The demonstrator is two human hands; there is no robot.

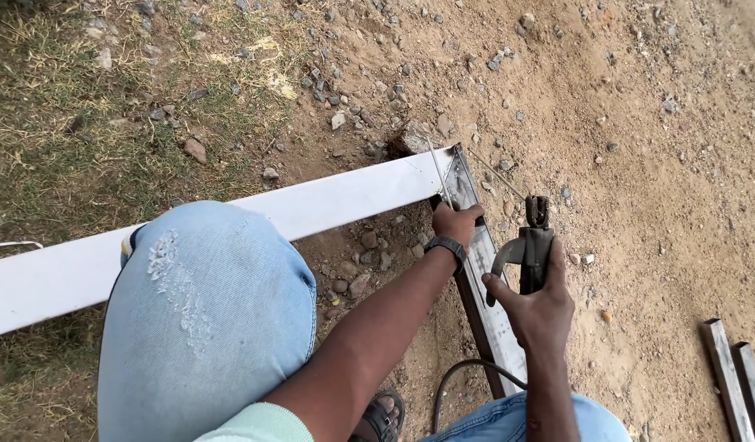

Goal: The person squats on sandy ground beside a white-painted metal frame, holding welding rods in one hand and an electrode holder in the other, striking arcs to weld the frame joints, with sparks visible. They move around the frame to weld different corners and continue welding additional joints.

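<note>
Two hands busy: right hand [539,309] grip closed on electrode holder [531,245]; left hand [456,223] grip pinches welding rod [438,172] beside frame corner [458,164].

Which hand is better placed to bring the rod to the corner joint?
Right. The right hand grips the electrode holder, its rod angled toward the frame corner. The left hand is busy steadying the metal bar.

Sunlit dirt ground [656,164]; dry grass [58,106]
</note>
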